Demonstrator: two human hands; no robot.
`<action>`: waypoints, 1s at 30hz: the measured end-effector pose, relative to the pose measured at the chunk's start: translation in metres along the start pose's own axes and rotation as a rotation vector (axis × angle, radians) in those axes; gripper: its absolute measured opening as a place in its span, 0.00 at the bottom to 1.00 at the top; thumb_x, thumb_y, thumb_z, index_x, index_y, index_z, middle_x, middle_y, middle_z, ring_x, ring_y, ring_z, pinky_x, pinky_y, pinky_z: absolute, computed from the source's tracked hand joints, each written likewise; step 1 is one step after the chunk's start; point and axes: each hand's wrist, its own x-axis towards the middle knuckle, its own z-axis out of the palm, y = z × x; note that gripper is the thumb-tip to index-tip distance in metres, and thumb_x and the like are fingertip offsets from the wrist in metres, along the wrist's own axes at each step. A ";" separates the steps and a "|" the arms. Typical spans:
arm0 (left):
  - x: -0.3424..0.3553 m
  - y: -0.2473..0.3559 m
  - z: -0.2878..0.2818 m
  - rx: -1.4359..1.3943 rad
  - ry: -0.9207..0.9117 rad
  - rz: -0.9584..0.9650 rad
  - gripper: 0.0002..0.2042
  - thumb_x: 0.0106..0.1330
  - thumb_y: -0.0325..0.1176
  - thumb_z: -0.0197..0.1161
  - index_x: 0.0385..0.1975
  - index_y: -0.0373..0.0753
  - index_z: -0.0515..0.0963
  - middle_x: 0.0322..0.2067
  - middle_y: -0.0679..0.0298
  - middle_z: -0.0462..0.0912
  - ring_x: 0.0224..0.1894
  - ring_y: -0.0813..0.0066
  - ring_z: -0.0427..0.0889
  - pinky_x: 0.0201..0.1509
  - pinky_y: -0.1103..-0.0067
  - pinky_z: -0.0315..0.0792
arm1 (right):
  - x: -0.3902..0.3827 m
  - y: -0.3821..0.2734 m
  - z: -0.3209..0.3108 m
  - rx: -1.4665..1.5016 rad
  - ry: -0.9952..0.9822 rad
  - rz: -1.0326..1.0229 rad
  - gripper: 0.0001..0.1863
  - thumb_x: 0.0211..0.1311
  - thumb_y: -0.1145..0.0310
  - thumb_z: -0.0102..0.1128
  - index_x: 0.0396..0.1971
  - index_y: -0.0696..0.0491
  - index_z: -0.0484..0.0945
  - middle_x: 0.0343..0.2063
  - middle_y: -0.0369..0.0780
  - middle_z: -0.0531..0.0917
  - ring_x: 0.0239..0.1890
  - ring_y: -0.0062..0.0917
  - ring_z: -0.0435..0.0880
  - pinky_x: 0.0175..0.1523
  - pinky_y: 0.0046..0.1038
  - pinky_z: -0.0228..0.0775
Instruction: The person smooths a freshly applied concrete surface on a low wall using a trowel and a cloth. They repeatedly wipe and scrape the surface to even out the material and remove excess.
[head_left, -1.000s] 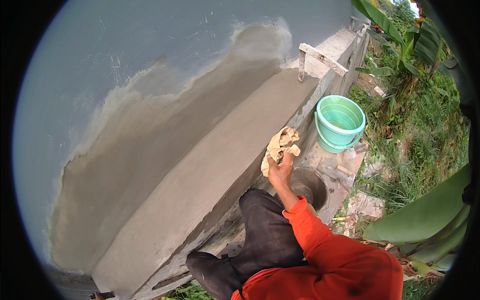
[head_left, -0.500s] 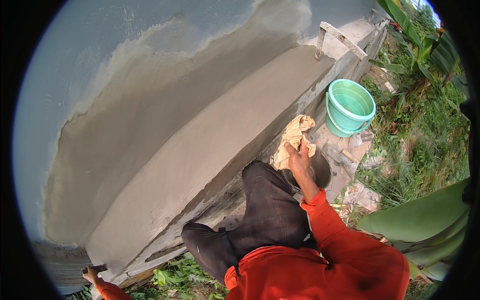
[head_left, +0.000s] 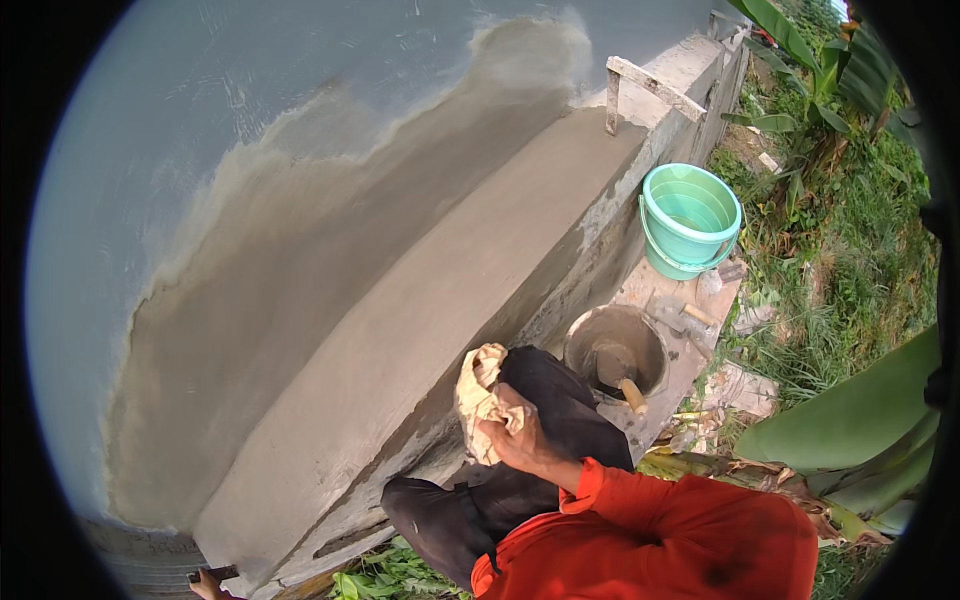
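My right hand [head_left: 520,437] is closed round a crumpled cream-coloured sheet [head_left: 474,395], paper or cloth, held above my dark trousers beside the ledge. Down at the far lower left, my left hand [head_left: 206,587] is partly cut off by the picture's rim. Its fingers close on a dark flat strip [head_left: 222,573] at the end of the ledge. Smooth grey-brown mortar [head_left: 400,310] covers the ledge top, and a rougher-edged patch [head_left: 290,250] spreads up the blue-grey wall. Right of my knee, a mortar bucket [head_left: 585,340] contains a tool with a wooden handle [head_left: 633,396].
A mint-green bucket [head_left: 690,253] stands beside the ledge, next to a wooden-handled tool [head_left: 699,315] on a board [head_left: 640,288]. A whitish bracket [head_left: 655,84] rises from the ledge's far end. Grass [head_left: 850,270] and broad leaves [head_left: 850,420] border the right side.
My right hand has carried the crumpled sheet left and nearer, away from above the mortar bucket. The bucket's inside and the wooden handle now show. My left hand lies nearer the lower rim.
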 end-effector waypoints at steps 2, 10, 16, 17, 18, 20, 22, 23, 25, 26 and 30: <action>0.000 0.002 0.002 0.013 0.035 -0.025 0.10 0.65 0.29 0.67 0.29 0.29 0.76 0.27 0.63 0.81 0.30 0.70 0.74 0.37 0.64 0.74 | 0.046 0.016 -0.062 0.027 0.207 -0.064 0.24 0.71 0.63 0.70 0.56 0.66 0.78 0.47 0.46 0.89 0.47 0.31 0.87 0.54 0.33 0.79; -0.013 0.023 0.016 0.040 0.104 -0.054 0.09 0.63 0.29 0.66 0.29 0.28 0.76 0.27 0.63 0.81 0.29 0.69 0.75 0.37 0.64 0.74 | 0.128 -0.005 -0.065 -0.331 0.557 -0.222 0.24 0.63 0.78 0.67 0.58 0.59 0.70 0.54 0.56 0.76 0.57 0.58 0.77 0.60 0.57 0.71; -0.019 0.035 0.018 0.061 0.137 -0.037 0.09 0.62 0.29 0.65 0.29 0.28 0.76 0.27 0.62 0.81 0.29 0.68 0.75 0.37 0.64 0.75 | 0.004 -0.020 0.003 -0.024 -0.041 -0.245 0.14 0.65 0.75 0.64 0.49 0.59 0.76 0.39 0.51 0.81 0.45 0.52 0.84 0.55 0.45 0.78; -0.020 0.033 0.017 0.066 0.142 -0.037 0.09 0.62 0.29 0.65 0.29 0.28 0.76 0.27 0.62 0.81 0.29 0.68 0.75 0.37 0.64 0.75 | 0.008 -0.012 -0.016 -0.013 -0.016 -0.117 0.13 0.65 0.75 0.64 0.48 0.60 0.77 0.38 0.50 0.82 0.43 0.49 0.86 0.54 0.40 0.79; -0.020 0.030 0.014 0.070 0.142 -0.037 0.09 0.61 0.29 0.65 0.29 0.28 0.76 0.27 0.62 0.81 0.29 0.68 0.75 0.37 0.64 0.75 | 0.026 -0.001 -0.039 -0.039 0.129 -0.125 0.14 0.68 0.73 0.65 0.50 0.61 0.77 0.40 0.49 0.86 0.46 0.35 0.88 0.54 0.36 0.78; -0.021 0.022 0.009 0.078 0.141 -0.032 0.09 0.61 0.29 0.65 0.29 0.28 0.76 0.27 0.62 0.81 0.29 0.68 0.75 0.37 0.64 0.75 | 0.078 0.022 -0.089 0.080 0.379 -0.069 0.11 0.68 0.77 0.60 0.48 0.60 0.75 0.38 0.45 0.85 0.39 0.29 0.83 0.46 0.34 0.76; -0.019 0.015 0.006 0.068 0.133 -0.034 0.09 0.61 0.29 0.65 0.29 0.28 0.76 0.27 0.62 0.81 0.29 0.68 0.75 0.37 0.64 0.75 | 0.136 0.041 -0.130 0.252 0.613 -0.146 0.14 0.69 0.82 0.58 0.53 0.59 0.77 0.42 0.41 0.88 0.42 0.26 0.86 0.48 0.29 0.78; -0.018 0.011 0.005 0.062 0.129 -0.034 0.09 0.60 0.29 0.65 0.29 0.28 0.76 0.27 0.62 0.81 0.29 0.68 0.75 0.37 0.64 0.75 | 0.160 0.046 -0.145 0.141 0.694 -0.140 0.15 0.69 0.83 0.58 0.53 0.58 0.78 0.43 0.42 0.89 0.43 0.27 0.88 0.49 0.30 0.79; -0.012 0.005 0.004 0.029 0.122 -0.018 0.09 0.60 0.29 0.64 0.29 0.28 0.76 0.27 0.62 0.81 0.29 0.67 0.75 0.37 0.64 0.75 | 0.184 0.048 -0.140 0.183 0.685 -0.147 0.16 0.67 0.84 0.57 0.52 0.58 0.77 0.42 0.44 0.87 0.44 0.33 0.87 0.51 0.36 0.79; -0.008 0.002 0.003 0.017 0.119 -0.001 0.09 0.60 0.29 0.64 0.29 0.28 0.76 0.27 0.62 0.81 0.29 0.67 0.75 0.38 0.64 0.75 | 0.177 0.044 -0.121 0.102 0.636 -0.147 0.16 0.66 0.84 0.57 0.52 0.58 0.77 0.43 0.45 0.86 0.44 0.37 0.87 0.52 0.38 0.79; 0.001 -0.015 0.003 0.081 0.017 -0.139 0.18 0.58 0.33 0.66 0.43 0.24 0.79 0.39 0.52 0.86 0.39 0.58 0.83 0.49 0.63 0.78 | 0.079 0.009 -0.003 -0.278 0.435 -0.267 0.25 0.61 0.80 0.61 0.60 0.63 0.72 0.59 0.56 0.74 0.61 0.57 0.77 0.66 0.51 0.72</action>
